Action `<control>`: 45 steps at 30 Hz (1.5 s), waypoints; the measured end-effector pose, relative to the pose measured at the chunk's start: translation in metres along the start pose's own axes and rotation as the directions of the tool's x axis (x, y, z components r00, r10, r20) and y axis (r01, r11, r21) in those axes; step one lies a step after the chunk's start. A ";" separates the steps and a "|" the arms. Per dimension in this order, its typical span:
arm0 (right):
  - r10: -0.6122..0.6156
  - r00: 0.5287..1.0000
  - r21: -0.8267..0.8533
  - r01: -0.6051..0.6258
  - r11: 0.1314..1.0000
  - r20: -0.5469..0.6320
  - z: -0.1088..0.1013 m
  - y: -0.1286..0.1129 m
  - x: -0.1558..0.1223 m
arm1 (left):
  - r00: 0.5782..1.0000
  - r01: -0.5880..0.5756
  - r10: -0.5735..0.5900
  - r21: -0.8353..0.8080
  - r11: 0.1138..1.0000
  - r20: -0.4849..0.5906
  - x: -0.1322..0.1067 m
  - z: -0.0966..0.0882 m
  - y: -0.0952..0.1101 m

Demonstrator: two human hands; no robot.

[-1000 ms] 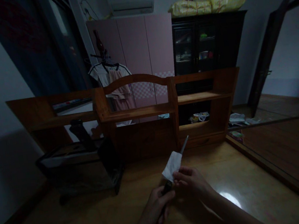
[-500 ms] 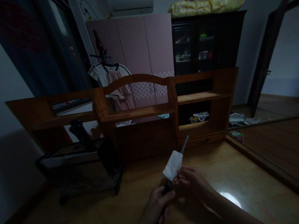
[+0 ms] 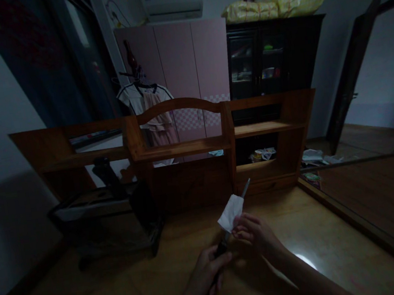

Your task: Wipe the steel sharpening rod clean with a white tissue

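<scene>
My left hand (image 3: 206, 274) is closed round the dark handle of a knife (image 3: 243, 190), whose thin blade points up and away to the right. Pinched in my right hand (image 3: 253, 231) is a folded white tissue (image 3: 230, 212), wrapped about the middle of the blade. Only the blade's tip shows beyond the tissue. Both hands hover low over a glossy wooden desk (image 3: 135, 281).
A wooden shelf unit (image 3: 182, 147) stands at the back of the desk. A black wire rack (image 3: 101, 218) with a dark object sits at its left. Behind are a pink wardrobe (image 3: 186, 66), a dark cabinet (image 3: 268, 56) and hanging clothes (image 3: 150, 105). The room is dim.
My right hand has slid the tissue up along the blade, away from the handle. The left hand has hardly moved.
</scene>
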State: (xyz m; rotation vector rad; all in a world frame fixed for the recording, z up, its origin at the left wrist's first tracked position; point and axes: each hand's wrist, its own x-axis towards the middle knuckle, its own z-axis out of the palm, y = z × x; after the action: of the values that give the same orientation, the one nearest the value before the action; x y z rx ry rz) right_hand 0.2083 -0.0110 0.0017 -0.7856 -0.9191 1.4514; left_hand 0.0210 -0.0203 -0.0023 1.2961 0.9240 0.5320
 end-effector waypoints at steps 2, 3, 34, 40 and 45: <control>0.029 0.999 -0.033 -0.027 0.999 0.032 0.006 0.000 -0.002 | 1.000 -0.009 0.010 -0.010 1.000 0.005 0.002 0.001 -0.001; 0.036 0.998 -0.031 -0.034 0.999 0.052 0.009 0.000 -0.004 | 1.000 -0.013 0.014 -0.010 1.000 0.007 0.003 0.001 -0.002; -0.228 0.970 -0.193 0.207 0.959 -0.090 -0.017 -0.015 0.011 | 1.000 -0.001 0.001 0.032 1.000 -0.004 0.001 -0.002 -0.011; -0.254 0.950 -0.108 0.238 0.965 -0.181 -0.020 -0.020 0.010 | 1.000 -0.009 0.009 0.046 0.999 -0.013 -0.002 -0.001 -0.012; -0.214 0.975 -0.113 0.206 0.972 -0.067 -0.007 -0.011 0.006 | 1.000 -0.003 0.003 0.037 0.999 0.008 -0.004 -0.001 -0.010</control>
State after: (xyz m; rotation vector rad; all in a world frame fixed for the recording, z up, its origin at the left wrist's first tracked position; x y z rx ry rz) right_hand 0.2189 -0.0044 0.0081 -0.7926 -0.9936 1.1872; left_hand 0.0162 -0.0248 -0.0112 1.3320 0.9292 0.5136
